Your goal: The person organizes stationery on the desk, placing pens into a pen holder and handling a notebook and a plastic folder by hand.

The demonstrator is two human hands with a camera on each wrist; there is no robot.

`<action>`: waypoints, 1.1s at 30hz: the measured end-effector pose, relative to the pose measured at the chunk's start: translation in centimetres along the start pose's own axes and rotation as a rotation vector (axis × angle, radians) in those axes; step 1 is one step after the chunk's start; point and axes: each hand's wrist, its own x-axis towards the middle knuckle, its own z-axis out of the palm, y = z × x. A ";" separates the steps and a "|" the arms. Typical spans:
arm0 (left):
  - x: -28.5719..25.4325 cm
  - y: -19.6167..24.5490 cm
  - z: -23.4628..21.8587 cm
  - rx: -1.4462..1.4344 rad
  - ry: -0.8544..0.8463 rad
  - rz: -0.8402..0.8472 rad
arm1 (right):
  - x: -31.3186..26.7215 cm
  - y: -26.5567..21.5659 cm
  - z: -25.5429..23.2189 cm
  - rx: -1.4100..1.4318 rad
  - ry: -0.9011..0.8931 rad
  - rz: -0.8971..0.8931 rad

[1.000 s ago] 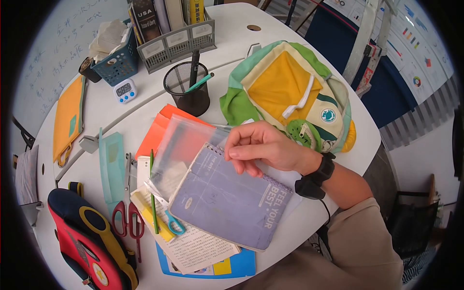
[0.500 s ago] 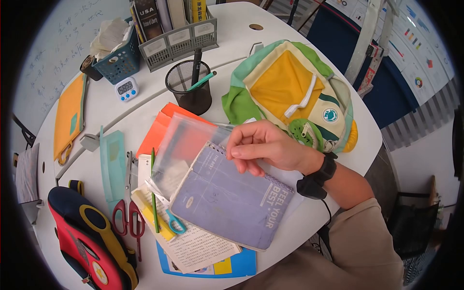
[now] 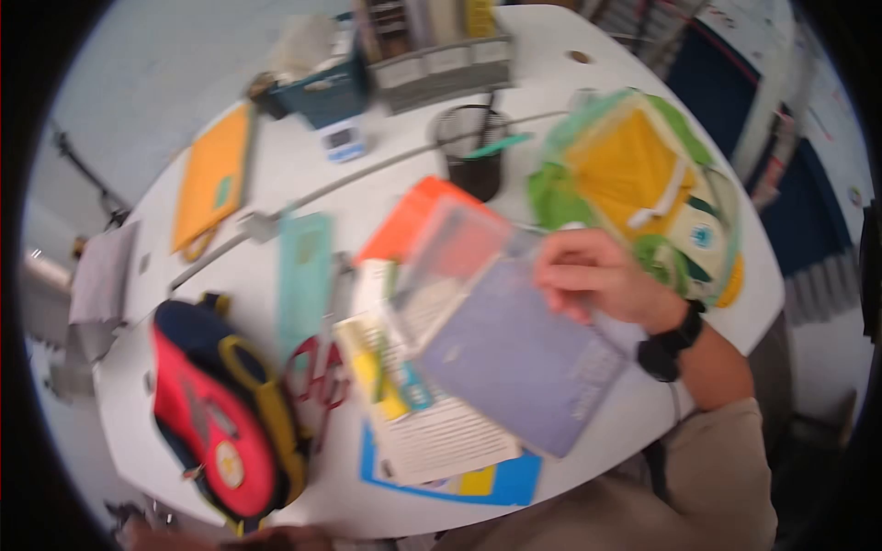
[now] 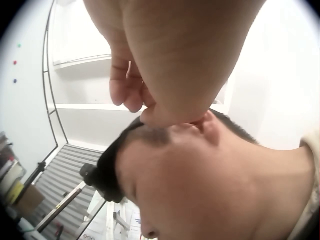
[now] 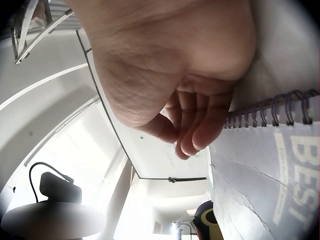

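By the ringed edge of the purple notebook (image 3: 519,354), the right hand (image 3: 604,278) has loosely bent fingers and holds nothing. The notebook lies partly over printed pages (image 3: 450,441). Well away from it, the left hand (image 4: 175,65) touches the person's head (image 4: 172,187), fingers bent; I can't tell if it grips anything.

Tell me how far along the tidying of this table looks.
Partly done, it seems: books stand in the grey rack and pens in the mesh holder. Neither of the hands visibly holds anything: the right hand is at the purple notebook, the left hand beside the head. Probably left: loose scissors and printed pages.
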 end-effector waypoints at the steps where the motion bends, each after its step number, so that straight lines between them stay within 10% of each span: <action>1: 2.1 2.3 0.9 0.203 -0.275 -0.241 | 0.1 0.3 -0.2 -0.012 0.008 -0.005; 7: 2.2 3.0 3.4 -0.097 -0.130 0.106 | 0.5 0.2 0.2 0.037 0.018 -0.052; 15: 0.6 4.3 4.9 -0.149 -0.087 -0.090 | 0.2 0.4 0.3 0.019 0.015 -0.062; 18: 0.4 1.9 7.1 -0.412 -0.011 0.297 | 0.3 0.4 0.5 0.010 0.041 -0.071; 20: 0.3 3.0 8.7 -0.557 0.181 0.139 | 0.3 0.5 0.4 0.011 0.039 -0.075; 23: 0.9 3.8 6.9 -0.658 0.011 -0.044 | 0.5 0.4 0.4 0.008 0.030 -0.074; 30: 0.6 3.4 8.9 -0.721 0.203 0.118 | 0.3 0.4 0.0 0.012 -0.007 -0.067; 33: 1.2 4.1 7.8 -0.773 0.042 -0.178 | 0.4 0.5 0.0 0.031 -0.010 -0.071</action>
